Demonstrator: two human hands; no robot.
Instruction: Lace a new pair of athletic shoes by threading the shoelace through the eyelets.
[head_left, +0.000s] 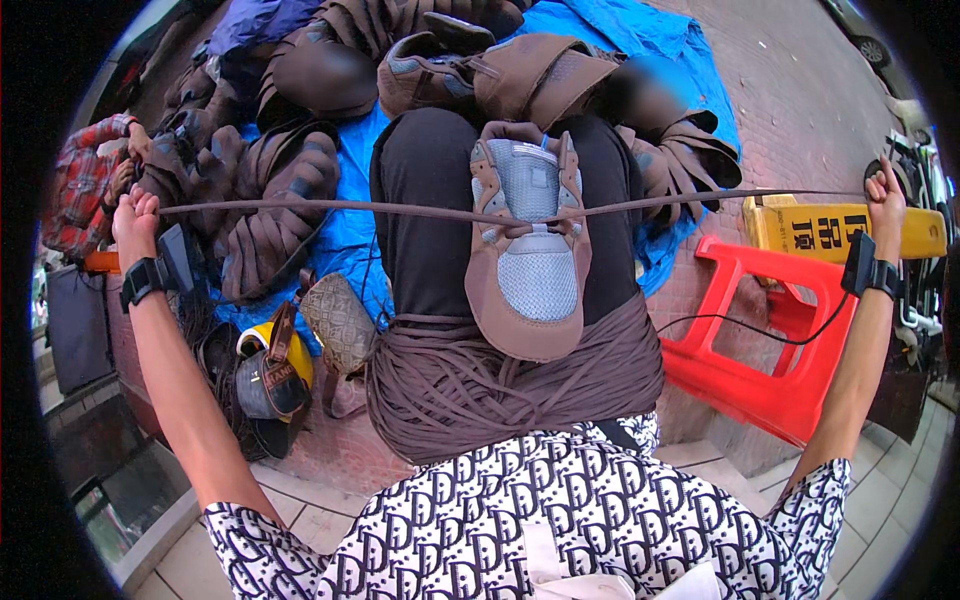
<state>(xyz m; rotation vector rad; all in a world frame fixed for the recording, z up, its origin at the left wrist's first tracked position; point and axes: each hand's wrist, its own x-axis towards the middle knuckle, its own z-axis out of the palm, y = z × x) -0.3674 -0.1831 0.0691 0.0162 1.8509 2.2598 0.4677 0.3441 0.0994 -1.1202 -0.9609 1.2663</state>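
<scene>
Left hand: the left hand (137,215) is pinching one run of the brown lace (330,206) in curled fingers, well out to the side.
Right hand: the right hand (885,198) is apparently pinching the opposite run, with one finger sticking up; fisheye bending near the rim is making the exact finger contact hard to confirm.
Lace: it is running nearly straight between both hands and passing through the holes nearest the toe.
Shoe: the brown and grey-blue shoe (540,275) is lying on the lap, toe facing the body, tongue lying between the two rows of holes.
Lace tension: good work is likely calling for an even, level pull, both runs matching in length and lying flat without twists.
Shoe support: the thighs are bearing the shoe; keeping it centred should be helping the pull stay balanced.
Lap: a thick bundle of laces (510,385) is covering the upper thighs of the black trousers (425,165), near the toe.
Ground: a blue sheet (705,70) is lying under piled shoe parts (275,195).
Right side: a red stool (730,262) is standing beside a yellow sign (797,228).
Left side: another person's plaid sleeve (85,155) is showing beside the pile.
</scene>
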